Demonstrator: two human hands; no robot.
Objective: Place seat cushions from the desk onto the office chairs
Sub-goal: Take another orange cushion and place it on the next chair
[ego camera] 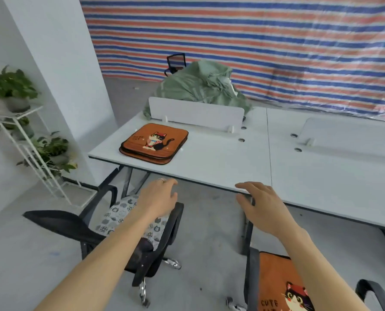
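both hands hovered palm-down before the counter's front edge, holding nothing. the left hand [157, 196], a ring [161, 180] on one finger, had its fingers loosely spread above the left office chair [59, 223], whose seat carried a grey cat-print cushion [117, 214]. the right hand [261, 205], at three o'clock of the left, had its fingers apart and relaxed, tips at the counter [220, 162] edge; whether they touched it i cannot tell. a stack of orange cat cushions [154, 143] lay on the counter at eleven o'clock of the left hand. another orange cushion [279, 283] sat on the right chair [253, 277] at six o'clock of the right hand.
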